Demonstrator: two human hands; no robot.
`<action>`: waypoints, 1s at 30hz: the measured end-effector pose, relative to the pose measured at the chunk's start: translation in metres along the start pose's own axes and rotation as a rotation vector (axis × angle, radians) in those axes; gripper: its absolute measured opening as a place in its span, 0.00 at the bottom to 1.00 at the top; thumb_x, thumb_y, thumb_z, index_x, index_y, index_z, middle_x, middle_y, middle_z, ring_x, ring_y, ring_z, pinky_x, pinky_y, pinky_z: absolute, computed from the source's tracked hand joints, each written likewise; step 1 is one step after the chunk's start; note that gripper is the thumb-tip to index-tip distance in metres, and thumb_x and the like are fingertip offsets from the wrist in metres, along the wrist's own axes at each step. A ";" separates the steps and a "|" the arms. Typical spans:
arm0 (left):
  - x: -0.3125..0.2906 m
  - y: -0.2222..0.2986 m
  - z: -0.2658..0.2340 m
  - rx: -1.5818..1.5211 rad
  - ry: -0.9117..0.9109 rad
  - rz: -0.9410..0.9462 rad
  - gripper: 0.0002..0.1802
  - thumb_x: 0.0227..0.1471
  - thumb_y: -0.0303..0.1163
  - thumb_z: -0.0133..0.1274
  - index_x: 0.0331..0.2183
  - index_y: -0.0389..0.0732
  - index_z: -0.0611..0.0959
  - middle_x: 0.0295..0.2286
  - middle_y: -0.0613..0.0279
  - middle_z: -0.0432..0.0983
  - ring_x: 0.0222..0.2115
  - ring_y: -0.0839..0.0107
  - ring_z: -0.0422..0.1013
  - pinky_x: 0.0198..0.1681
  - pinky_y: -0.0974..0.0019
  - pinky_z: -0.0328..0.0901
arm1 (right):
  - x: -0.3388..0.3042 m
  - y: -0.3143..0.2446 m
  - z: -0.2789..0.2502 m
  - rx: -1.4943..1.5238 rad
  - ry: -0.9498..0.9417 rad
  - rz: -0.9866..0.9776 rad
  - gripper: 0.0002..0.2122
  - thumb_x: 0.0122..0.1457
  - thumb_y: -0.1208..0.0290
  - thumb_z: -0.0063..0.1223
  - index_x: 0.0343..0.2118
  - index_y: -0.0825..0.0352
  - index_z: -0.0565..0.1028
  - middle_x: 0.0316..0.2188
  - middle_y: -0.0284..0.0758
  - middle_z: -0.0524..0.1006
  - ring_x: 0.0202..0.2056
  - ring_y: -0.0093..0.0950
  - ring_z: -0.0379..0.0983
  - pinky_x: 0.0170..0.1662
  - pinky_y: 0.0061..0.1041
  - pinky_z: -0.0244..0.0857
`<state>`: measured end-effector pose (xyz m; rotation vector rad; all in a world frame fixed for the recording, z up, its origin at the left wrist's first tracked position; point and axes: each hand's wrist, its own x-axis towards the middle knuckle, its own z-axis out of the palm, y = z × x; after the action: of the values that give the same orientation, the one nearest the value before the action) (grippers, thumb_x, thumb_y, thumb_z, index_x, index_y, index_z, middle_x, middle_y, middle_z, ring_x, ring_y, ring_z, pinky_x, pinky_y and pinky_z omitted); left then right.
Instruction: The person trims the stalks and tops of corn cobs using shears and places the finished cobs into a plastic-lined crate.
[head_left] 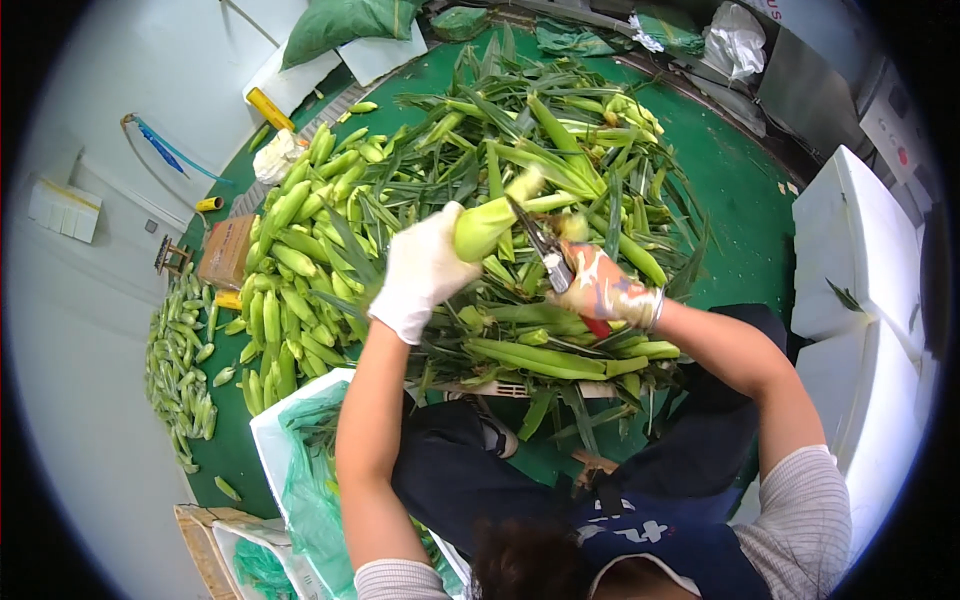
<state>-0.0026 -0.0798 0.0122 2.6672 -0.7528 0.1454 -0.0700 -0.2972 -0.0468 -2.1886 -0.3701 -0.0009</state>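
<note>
My left hand (425,262), in a white glove, is closed around a pale green ear of corn (484,228). The ear tilts up to the right, and its tip is blurred. In a patterned glove, my right hand (603,288) grips pruning shears (548,252) with a red handle. Their dark blades point up and left, close against the upper end of the ear; whether they touch it I cannot tell. Below and beyond both hands spreads a heap of leafy corn and husks (500,110), with green ears (540,358) lying near my knees.
Trimmed ears (285,260) are piled at the left, with smaller ones (180,345) farther left. A white foam box (268,425) lined with a green bag (308,480) stands by my left arm. White foam boxes (850,250) stack at the right. A cardboard box (226,250) sits near the wall.
</note>
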 end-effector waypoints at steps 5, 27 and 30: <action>-0.003 -0.034 -0.018 0.383 0.133 0.143 0.20 0.32 0.27 0.58 0.34 0.44 0.74 0.26 0.58 0.71 0.32 0.58 0.70 0.37 0.58 0.63 | 0.000 -0.015 -0.025 0.703 -0.200 0.323 0.20 0.43 0.61 0.62 0.34 0.67 0.68 0.23 0.30 0.70 0.23 0.23 0.67 0.26 0.26 0.65; -0.042 -0.014 0.042 -1.059 0.528 -0.800 0.35 0.49 0.54 0.52 0.47 0.33 0.70 0.41 0.46 0.71 0.46 0.58 0.67 0.52 0.60 0.59 | -0.027 0.051 0.060 0.378 0.157 0.218 0.30 0.46 0.78 0.60 0.54 0.68 0.60 0.47 0.38 0.68 0.44 0.29 0.66 0.47 0.28 0.62; -0.041 -0.025 0.070 -1.233 0.566 -0.538 0.27 0.53 0.44 0.51 0.46 0.33 0.71 0.37 0.53 0.73 0.39 0.64 0.68 0.47 0.63 0.61 | 0.025 0.060 0.052 0.313 0.075 0.043 0.31 0.54 0.71 0.55 0.59 0.70 0.53 0.53 0.42 0.63 0.52 0.34 0.61 0.54 0.30 0.56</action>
<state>-0.0243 -0.0666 -0.0685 1.4294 0.1129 0.1918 -0.0372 -0.2828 -0.1219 -1.8803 -0.2612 -0.0016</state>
